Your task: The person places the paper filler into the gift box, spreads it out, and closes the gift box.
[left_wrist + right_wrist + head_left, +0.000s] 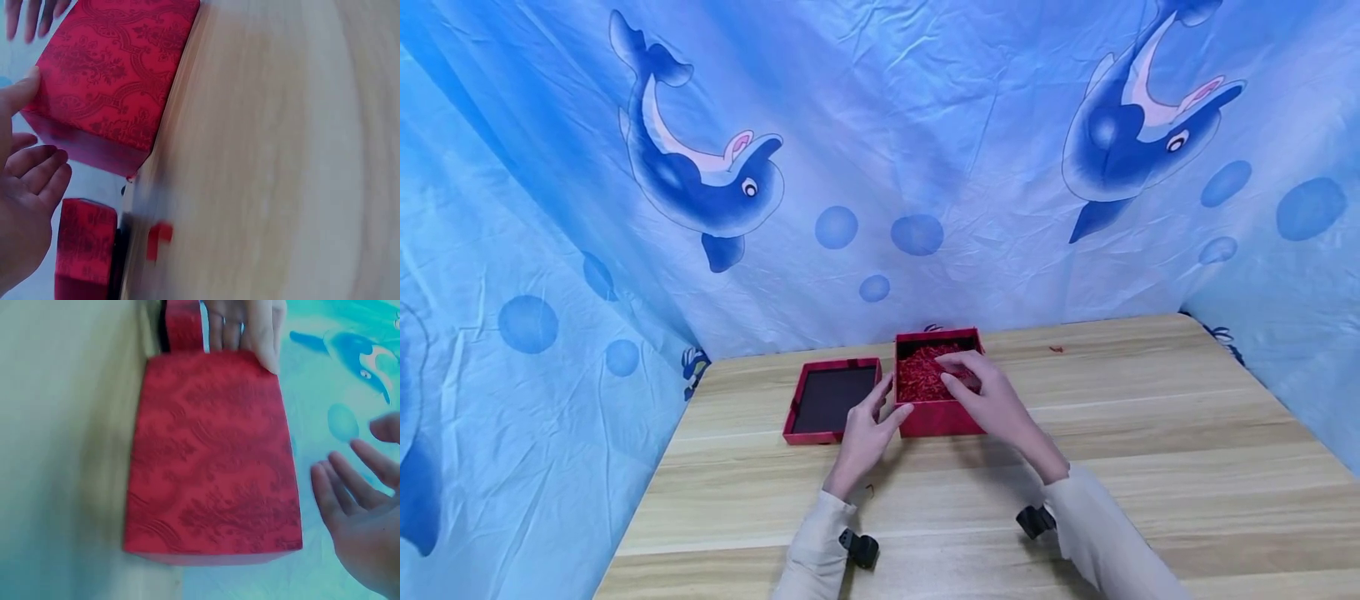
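Observation:
A red patterned box stands upright with its top off, filled with red shredded paper. My left hand is at its front left corner. In the left wrist view the thumb touches the box's edge, while the other fingers stretch along its side without curling round it. My right hand hovers over the right part of the box, above the shreds. In the right wrist view its fingers are spread and loosely bent, with nothing seen between them.
The box's lid lies left of it, dark inside facing up. Small red scraps lie on the wooden table, one scrap at the back right and another scrap near my left wrist. A blue dolphin-print curtain hangs behind.

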Action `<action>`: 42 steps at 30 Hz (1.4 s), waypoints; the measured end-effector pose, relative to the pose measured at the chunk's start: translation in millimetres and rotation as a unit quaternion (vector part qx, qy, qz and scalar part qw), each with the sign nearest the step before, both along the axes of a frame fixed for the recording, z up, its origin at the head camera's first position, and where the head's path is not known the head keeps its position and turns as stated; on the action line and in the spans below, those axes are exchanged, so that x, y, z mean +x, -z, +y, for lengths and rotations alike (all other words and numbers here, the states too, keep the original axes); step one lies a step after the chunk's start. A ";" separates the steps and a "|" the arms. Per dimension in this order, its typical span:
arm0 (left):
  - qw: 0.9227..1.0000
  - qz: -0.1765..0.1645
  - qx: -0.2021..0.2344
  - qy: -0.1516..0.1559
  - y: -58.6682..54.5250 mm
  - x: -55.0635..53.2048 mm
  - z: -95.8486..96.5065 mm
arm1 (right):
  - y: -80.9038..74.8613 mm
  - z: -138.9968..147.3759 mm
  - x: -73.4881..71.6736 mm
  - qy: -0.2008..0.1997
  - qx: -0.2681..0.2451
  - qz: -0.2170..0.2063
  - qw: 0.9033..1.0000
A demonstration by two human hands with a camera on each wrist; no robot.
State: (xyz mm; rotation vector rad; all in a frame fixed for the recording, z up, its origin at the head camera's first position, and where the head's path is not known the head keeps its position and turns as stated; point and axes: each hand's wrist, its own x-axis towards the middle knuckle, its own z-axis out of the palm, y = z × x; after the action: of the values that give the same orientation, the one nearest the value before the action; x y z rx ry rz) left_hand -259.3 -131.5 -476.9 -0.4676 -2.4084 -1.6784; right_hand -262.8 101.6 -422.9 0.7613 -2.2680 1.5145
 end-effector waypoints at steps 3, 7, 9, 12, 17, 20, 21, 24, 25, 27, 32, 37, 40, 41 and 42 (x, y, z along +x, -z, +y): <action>1.000 0.011 -0.004 -0.024 -1.6 3.9 -8.7 | 9.2 -4.5 14.9 0.012 -0.036 0.040 0.998; 0.998 0.038 0.001 -0.053 -0.3 8.1 -22.9 | 26.9 -15.6 32.6 0.014 -0.064 0.079 0.995; 0.996 0.057 0.004 -0.067 1.4 10.6 -29.2 | 35.2 -20.9 39.3 0.009 -0.073 0.079 0.994; 0.993 0.074 0.010 -0.088 4.4 14.5 -37.4 | 44.1 -27.2 47.4 0.002 -0.073 0.057 0.996; 0.991 0.069 0.006 -0.117 6.5 22.0 -51.6 | 54.1 -37.4 56.2 -0.024 -0.072 -0.016 0.997; 0.989 0.063 -0.002 -0.130 7.2 26.8 -63.0 | 58.8 -44.2 58.3 -0.041 -0.074 -0.044 0.995; 0.989 0.063 -0.005 -0.134 7.7 28.3 -67.2 | 60.3 -46.5 58.7 -0.044 -0.073 -0.050 0.995; 0.987 0.071 -0.013 -0.145 10.4 32.0 -80.0 | 65.5 -53.2 59.7 -0.048 -0.071 -0.062 0.994; 0.986 0.075 -0.018 -0.149 11.0 32.8 -84.2 | 67.1 -55.6 60.0 -0.050 -0.072 -0.064 0.994; 0.983 0.084 -0.030 -0.160 12.0 34.7 -91.9 | 69.7 -60.4 60.6 -0.050 -0.071 -0.068 0.994; 0.979 0.061 -0.051 -0.186 13.9 38.2 -108.9 | 74.9 -72.4 61.3 -0.047 -0.066 -0.076 0.994; 0.980 0.000 -0.055 -0.192 16.9 40.5 -123.1 | 78.9 -85.6 60.4 -0.039 -0.055 -0.080 0.995; 0.980 -0.020 -0.063 -0.186 18.7 40.7 -129.8 | 79.1 -93.2 59.7 -0.031 -0.044 -0.080 0.995; 0.980 -0.023 -0.067 -0.185 19.3 40.7 -131.5 | 79.3 -95.7 59.1 -0.028 -0.041 -0.080 0.996; 0.980 -0.026 -0.071 -0.185 20.1 40.5 -133.2 | 79.6 -98.2 58.6 -0.026 -0.039 -0.083 0.995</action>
State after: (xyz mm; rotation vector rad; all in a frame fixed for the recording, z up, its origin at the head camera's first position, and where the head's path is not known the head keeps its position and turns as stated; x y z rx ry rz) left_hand -218.8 -264.7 -497.0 0.0112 -2.4705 -1.3818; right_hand -204.2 3.3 -502.5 0.7023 -2.3059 1.7381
